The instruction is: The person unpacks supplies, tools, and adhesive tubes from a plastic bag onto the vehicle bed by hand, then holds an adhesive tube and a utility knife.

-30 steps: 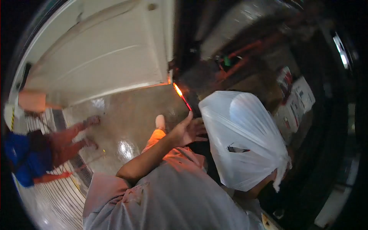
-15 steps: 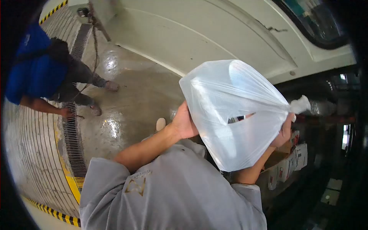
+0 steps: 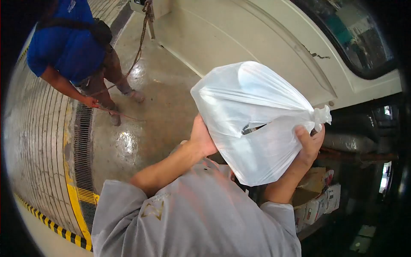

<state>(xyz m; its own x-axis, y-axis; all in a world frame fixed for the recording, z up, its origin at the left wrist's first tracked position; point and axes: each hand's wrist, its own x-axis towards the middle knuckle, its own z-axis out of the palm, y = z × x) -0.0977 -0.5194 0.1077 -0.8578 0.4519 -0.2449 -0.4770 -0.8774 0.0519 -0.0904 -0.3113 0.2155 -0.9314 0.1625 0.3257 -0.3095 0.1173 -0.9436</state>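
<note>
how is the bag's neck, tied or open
Tied: the white bag ends in a bunched knot at the right hand. Its side has a gap.

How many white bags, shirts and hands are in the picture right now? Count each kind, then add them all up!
White bag: 1
Shirts: 2 (grey shirt, blue shirt)
Hands: 3 (left hand, right hand, other person's hand)
Total: 6
</note>
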